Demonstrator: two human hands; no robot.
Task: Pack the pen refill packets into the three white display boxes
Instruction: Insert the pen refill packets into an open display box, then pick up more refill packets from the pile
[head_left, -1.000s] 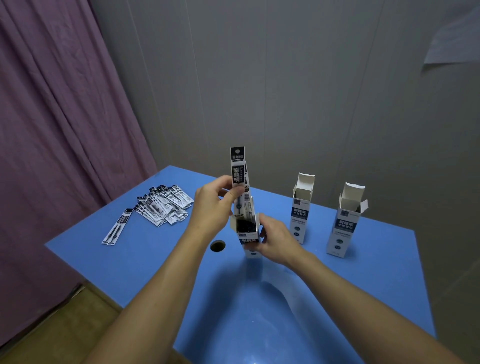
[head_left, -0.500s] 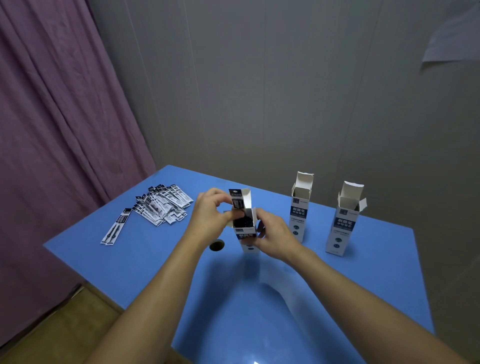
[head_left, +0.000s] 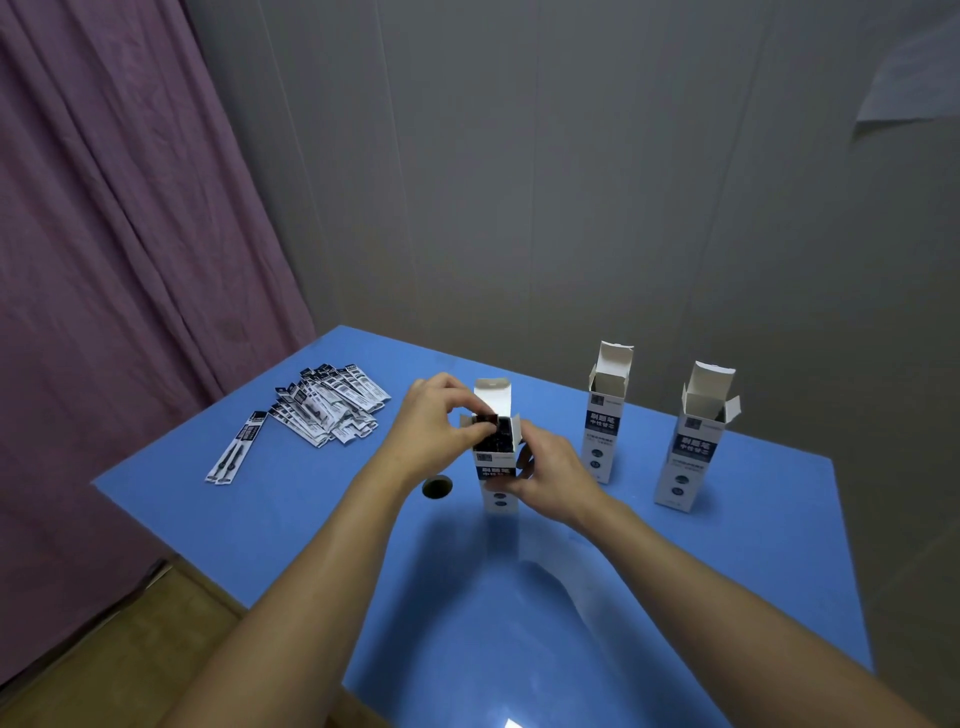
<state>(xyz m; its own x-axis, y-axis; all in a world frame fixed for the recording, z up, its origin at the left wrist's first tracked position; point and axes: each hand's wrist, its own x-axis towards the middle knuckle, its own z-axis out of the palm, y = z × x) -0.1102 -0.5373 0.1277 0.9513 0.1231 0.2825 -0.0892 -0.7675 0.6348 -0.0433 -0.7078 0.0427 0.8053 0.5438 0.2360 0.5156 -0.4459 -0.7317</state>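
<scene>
Covering most of the near display box (head_left: 497, 470), the hands hide its sides. On the blue tabletop (head_left: 753, 545), two opened white boxes (head_left: 605, 415) (head_left: 693, 441) stand at 2 o'clock, interiors unreadable. Loose refill packets (head_left: 324, 408) lie at 10 o'clock. The right hand (head_left: 550, 475) grips the near box; the left hand (head_left: 434, 428) pinches dark packet tops (head_left: 496, 434) at its mouth.

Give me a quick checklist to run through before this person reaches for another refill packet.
1. Near box upright, steadied by right hand: ok.
2. Left hand free: not ok, fingers at the box mouth on the packet tops.
3. Packets fully seated: cannot tell.
4. Loose packets left on the blue table: ok.
5. Middle box and far-right box open: ok.
</scene>
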